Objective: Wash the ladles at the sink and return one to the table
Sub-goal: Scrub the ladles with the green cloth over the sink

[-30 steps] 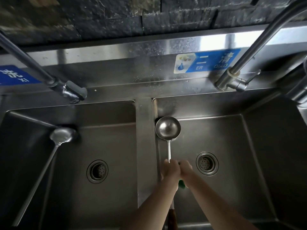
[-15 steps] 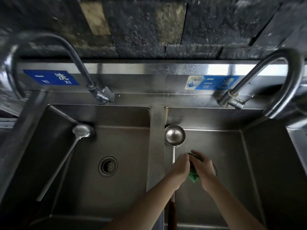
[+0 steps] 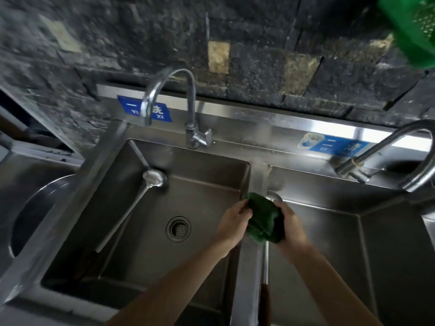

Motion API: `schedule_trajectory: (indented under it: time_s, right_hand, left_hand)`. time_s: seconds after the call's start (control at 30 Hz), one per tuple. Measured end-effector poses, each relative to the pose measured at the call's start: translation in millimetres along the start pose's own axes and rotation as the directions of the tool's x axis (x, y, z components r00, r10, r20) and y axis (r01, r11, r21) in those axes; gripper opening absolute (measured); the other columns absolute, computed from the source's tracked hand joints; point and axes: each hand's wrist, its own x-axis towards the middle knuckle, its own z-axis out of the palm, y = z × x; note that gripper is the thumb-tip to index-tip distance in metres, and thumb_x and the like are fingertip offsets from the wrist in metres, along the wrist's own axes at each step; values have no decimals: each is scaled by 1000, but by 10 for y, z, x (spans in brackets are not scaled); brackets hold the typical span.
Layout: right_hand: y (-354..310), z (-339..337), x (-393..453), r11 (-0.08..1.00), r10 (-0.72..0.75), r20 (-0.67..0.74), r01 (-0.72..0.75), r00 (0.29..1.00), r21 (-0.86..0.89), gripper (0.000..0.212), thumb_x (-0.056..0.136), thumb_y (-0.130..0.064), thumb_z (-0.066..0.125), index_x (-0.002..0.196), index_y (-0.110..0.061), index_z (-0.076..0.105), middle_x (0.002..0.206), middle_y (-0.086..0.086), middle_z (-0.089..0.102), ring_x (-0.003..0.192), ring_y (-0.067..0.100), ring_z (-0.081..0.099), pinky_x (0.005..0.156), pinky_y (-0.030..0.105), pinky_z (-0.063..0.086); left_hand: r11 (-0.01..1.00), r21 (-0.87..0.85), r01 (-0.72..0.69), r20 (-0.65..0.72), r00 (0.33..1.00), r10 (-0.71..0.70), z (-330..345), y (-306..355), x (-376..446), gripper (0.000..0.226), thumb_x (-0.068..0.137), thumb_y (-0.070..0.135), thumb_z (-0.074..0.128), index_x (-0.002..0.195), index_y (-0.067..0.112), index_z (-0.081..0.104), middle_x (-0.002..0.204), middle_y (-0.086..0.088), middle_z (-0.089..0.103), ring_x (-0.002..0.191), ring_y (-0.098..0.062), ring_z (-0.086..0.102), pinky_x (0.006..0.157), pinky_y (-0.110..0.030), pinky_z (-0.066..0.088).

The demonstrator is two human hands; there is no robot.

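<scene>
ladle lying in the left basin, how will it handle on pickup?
The spare ladle looks like rigid metal, so it probably won't flex. Its long thin shaft with the bowl at the far end suggests it will feel bowl-heavy if gripped near the dark handle. It leans in a steel sink, so it is likely slippery if wet.

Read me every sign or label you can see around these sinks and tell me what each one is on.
"一洗", with "XI" legible beneath: left blue sign on the steel backsplash, partly hidden by the left faucet.
"二清": right blue sign on the same backsplash; the small letters under it are too blurred to read.
</scene>
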Motion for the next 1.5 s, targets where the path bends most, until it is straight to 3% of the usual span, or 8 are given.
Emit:
schedule_trajectory:
  time_s: [0.17, 0.43, 0.7, 0.93, 1.07, 1.23, 1.33, 1.5]
  right_hand:
    - [322, 691, -34, 997, 79, 176, -80, 981, -3, 47, 100, -42, 51, 119, -6, 74, 115, 25, 71, 95, 34, 71, 75, 40, 59]
    - [1185, 1772, 107, 950, 282, 232, -236, 931, -206, 49, 82, -15, 70, 130, -3, 66, 129, 26, 66, 122, 41, 62, 111, 57, 43]
    - [2097, 2668, 348, 858, 447, 63, -408, 892, -311, 35, 88, -8, 61, 121, 1, 66, 112, 23, 74, 100, 38, 73, 86, 45, 58]
    - [2755, 3115, 575, 840, 487, 46, -454, 872, -297, 40, 87, -7, 57, 126, 0, 64, 123, 26, 68, 113, 42, 66, 84, 43, 57]
    - [2928, 3233, 633, 843, 454, 56, -407, 889, -353, 59, 71, -20, 66, 127, -2, 65, 123, 28, 68, 115, 45, 64, 93, 48, 56]
    - [2865, 3280, 568, 875, 227, 2, -204, 974, -440, 42, 64, -14, 68, 105, -9, 75, 97, 25, 74, 99, 47, 69, 82, 55, 60]
    - [2738, 3261, 487, 841, 105, 79, -46, 991, -539, 46, 67, -13, 68, 110, -30, 76, 96, 7, 78, 93, 27, 74, 81, 48, 62]
    - [2468, 3208, 341, 651, -99, 317, 302, 943, -696, 61, 81, 8, 65, 128, -33, 66, 108, -17, 72, 97, -4, 67, 78, 14, 55]
  left_hand:
    - [999, 14, -36, -64, 997, 37, -736, -212, -190, 32, 99, 17, 50, 128, 19, 63, 113, -2, 72, 104, -14, 68, 85, -24, 53]
    - [979, 185, 88, -217, 975, -46, -2141, -846, -422, 29, 95, 21, 46, 107, 23, 72, 95, 2, 73, 87, -15, 68, 76, -30, 53]
    - [679, 477, 558, -445, 820, -361, -3378, -1807, -473, 53, 95, 30, 51, 142, 8, 41, 145, -17, 43, 135, -37, 38, 106, -44, 40]
    - [570, 518, 638, -437, 770, -465, -3737, -2324, -430, 58, 94, 15, 57, 144, 2, 34, 142, -17, 46, 129, -36, 50, 99, -45, 49]
    - [549, 569, 611, -435, 791, -430, -3691, -2289, -318, 46, 93, 14, 61, 136, 3, 50, 135, -16, 54, 126, -34, 54, 95, -40, 50]
    - [693, 498, 521, -334, 853, -401, -3642, -2374, -342, 20, 80, 33, 64, 71, 17, 55, 89, -11, 69, 95, -32, 70, 79, -38, 58]
    - [783, 376, 496, -360, 856, -370, -3639, -2333, -378, 31, 84, 50, 55, 83, 20, 52, 90, -7, 69, 93, -30, 69, 80, -36, 56]
    - [872, 270, 407, -313, 894, -321, -3537, -1980, -489, 32, 91, 49, 52, 94, 17, 50, 69, -5, 68, 52, -23, 69, 44, -31, 51]
